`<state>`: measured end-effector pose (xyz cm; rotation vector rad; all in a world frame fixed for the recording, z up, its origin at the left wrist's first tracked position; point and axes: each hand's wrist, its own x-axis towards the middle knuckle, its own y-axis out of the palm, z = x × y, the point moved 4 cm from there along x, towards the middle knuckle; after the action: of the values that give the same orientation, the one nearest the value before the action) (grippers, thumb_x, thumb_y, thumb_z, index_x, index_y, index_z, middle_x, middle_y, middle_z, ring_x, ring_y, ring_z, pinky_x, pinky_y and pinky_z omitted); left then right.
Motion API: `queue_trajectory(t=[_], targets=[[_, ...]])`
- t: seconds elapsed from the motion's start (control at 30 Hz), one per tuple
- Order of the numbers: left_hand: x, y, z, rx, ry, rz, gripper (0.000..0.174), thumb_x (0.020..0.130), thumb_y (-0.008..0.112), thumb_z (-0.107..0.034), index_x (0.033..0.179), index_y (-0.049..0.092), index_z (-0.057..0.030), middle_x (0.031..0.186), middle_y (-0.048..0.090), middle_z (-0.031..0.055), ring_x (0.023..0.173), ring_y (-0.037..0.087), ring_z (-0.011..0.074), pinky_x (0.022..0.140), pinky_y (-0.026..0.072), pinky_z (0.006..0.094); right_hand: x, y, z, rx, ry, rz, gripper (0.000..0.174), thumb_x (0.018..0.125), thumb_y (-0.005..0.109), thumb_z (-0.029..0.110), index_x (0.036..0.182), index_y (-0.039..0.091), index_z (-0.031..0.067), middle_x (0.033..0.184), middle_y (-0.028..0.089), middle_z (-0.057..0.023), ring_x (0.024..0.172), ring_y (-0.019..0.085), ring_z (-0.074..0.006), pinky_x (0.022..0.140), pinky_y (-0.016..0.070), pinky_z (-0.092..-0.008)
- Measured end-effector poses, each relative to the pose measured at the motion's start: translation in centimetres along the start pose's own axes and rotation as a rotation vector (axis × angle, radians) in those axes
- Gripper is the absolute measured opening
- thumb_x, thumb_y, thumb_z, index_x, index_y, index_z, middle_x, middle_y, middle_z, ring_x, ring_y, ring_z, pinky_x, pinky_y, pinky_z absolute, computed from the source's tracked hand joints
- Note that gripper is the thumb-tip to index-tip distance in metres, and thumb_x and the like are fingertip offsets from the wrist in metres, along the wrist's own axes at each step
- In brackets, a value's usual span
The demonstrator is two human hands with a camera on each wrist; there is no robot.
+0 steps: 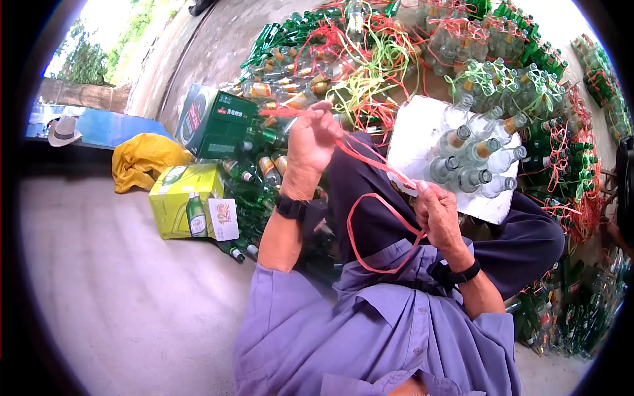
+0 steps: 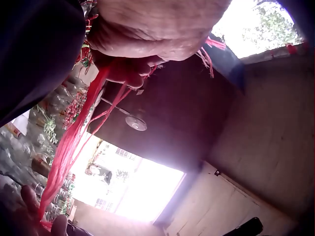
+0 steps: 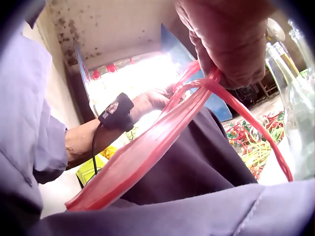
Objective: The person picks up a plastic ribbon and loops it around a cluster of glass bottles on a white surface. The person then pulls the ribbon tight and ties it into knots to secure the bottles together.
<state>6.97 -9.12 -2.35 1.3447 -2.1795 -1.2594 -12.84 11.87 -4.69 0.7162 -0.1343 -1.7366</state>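
Observation:
Pinkish-red plastic twine (image 1: 370, 159) runs between the two hands in the head view. My left hand (image 1: 312, 142) grips one end, and frayed strands stick out past its fingers. Thumb and fingers of my right hand (image 1: 437, 214) pinch the twine beside the white board, while a loop of it hangs over the shirt. Seen from the right wrist, the twine (image 3: 147, 147) spreads into a flat, shiny band below that hand. Several clear glass bottles (image 1: 475, 178) stand together on the white board (image 1: 411, 135), close to the right hand.
Green bottles (image 1: 247, 171) lie at the left beside a green carton (image 1: 228, 125) and a yellow-green box (image 1: 181, 201). Red and light-green twine (image 1: 370, 72) is heaped ahead. Tied bundles of bottles (image 1: 508, 86) fill the right. A yellow cloth (image 1: 146, 160) lies far left.

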Motion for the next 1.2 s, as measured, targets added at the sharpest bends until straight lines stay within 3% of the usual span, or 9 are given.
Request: queue_trajectory(t=[0.07,0.13,0.2,0.4,0.5,0.93,1.07,1.17,1.2], targets=[[-0.2,0.4,0.2,-0.018,0.001,0.037,0.023,0.087,0.053,-0.009,0.106,0.062,-0.0008,0.073,0.057,0.005,0.071,0.058,0.024,0.071,0.0503,0.0393,0.4,0.0,-0.5,-0.003,-0.007,0.029,0.036,0.101,0.055,0.03,0.106,0.066,-0.0043,0.055,0.033,0.0093,0.043,0.026,-0.0017,0.039,0.0185,-0.0202],[-0.5,0.5,0.4,0.011,0.022,-0.147,0.028,0.084,0.05,-0.006,0.108,0.063,-0.0007,0.083,0.065,0.0091,0.082,0.064,0.0288,0.08,0.0532,0.0435,0.3,0.1,-0.4,-0.022,0.012,0.008,0.034,0.101,0.055,0.028,0.102,0.068,-0.0036,0.055,0.035,0.0101,0.043,0.027,-0.0007,0.04,0.0191,-0.02],[-0.4,0.4,0.2,-0.034,0.014,-0.004,0.03,0.084,0.05,-0.007,0.11,0.064,-0.0006,0.093,0.068,0.0126,0.094,0.066,0.0316,0.09,0.0527,0.0478,0.3,0.0,-0.3,-0.039,0.03,-0.015,0.033,0.1,0.056,0.027,0.097,0.069,-0.0028,0.055,0.038,0.0109,0.044,0.027,0.0003,0.041,0.0197,-0.0199],[-0.8,0.6,-0.1,-0.262,0.06,-0.013,0.019,0.094,0.051,-0.017,0.097,0.062,-0.0023,0.066,0.047,0.0019,0.061,0.048,0.0171,0.062,0.043,0.0318,0.5,-0.2,-0.7,-0.019,0.097,-0.032,0.035,0.101,0.055,0.029,0.088,0.067,-0.0011,0.053,0.034,0.0107,0.042,0.025,-0.0004,0.04,0.0181,-0.021],[-0.7,0.8,-1.1,-0.117,0.085,-0.163,0.043,0.103,0.042,-0.037,0.07,0.044,-0.0108,0.058,0.024,-0.0042,0.048,0.019,0.0097,0.046,0.0177,0.0274,0.4,0.0,-0.8,-0.009,0.145,-0.026,0.035,0.1,0.054,0.027,0.079,0.064,0.0006,0.053,0.037,0.0092,0.043,0.028,-0.0014,0.04,0.0202,-0.0218],[1.5,-7.8,-2.5,0.096,0.039,-0.388,0.023,0.1,0.047,-0.026,0.081,0.049,-0.0127,0.056,0.023,-0.0052,0.046,0.023,0.0103,0.043,0.0177,0.0286,-0.5,1.5,-0.1,-0.45,0.016,0.031,0.036,0.097,0.054,0.023,0.072,0.064,-0.0015,0.055,0.043,0.0041,0.054,0.037,-0.0054,0.051,0.0316,-0.026],[1.4,-5.9,-6.7,0.746,0.403,-0.513,0.027,0.092,0.063,-0.022,0.109,0.058,-0.0015,0.077,0.059,0.0032,0.065,0.057,0.015,0.059,0.0464,0.0291,-0.6,2.6,0.7,-0.503,-0.092,0.073,0.036,0.098,0.054,0.022,0.073,0.064,-0.0017,0.056,0.045,0.0026,0.057,0.041,-0.0074,0.053,0.0362,-0.0279],[-0.5,-0.8,-7.9,1.137,0.63,-0.481,0.04,0.091,0.067,-0.025,0.119,0.058,0.0007,0.101,0.065,0.0115,0.089,0.063,0.0219,0.077,0.051,0.0358,-0.6,2.4,1.2,-0.58,-0.107,0.042,0.036,0.098,0.054,0.022,0.074,0.063,-0.0016,0.056,0.045,0.001,0.058,0.042,-0.0079,0.055,0.0384,-0.0287],[-2.2,3.8,-7.5,1.542,0.941,-0.348,0.044,0.09,0.068,-0.027,0.123,0.057,0.001,0.109,0.063,0.0138,0.098,0.061,0.0254,0.084,0.049,0.0387,-0.5,2.3,1.3,-0.58,-0.104,0.039,0.036,0.098,0.054,0.022,0.074,0.063,-0.0016,0.056,0.045,0.001,0.058,0.042,-0.0079,0.055,0.0384,-0.0287]])
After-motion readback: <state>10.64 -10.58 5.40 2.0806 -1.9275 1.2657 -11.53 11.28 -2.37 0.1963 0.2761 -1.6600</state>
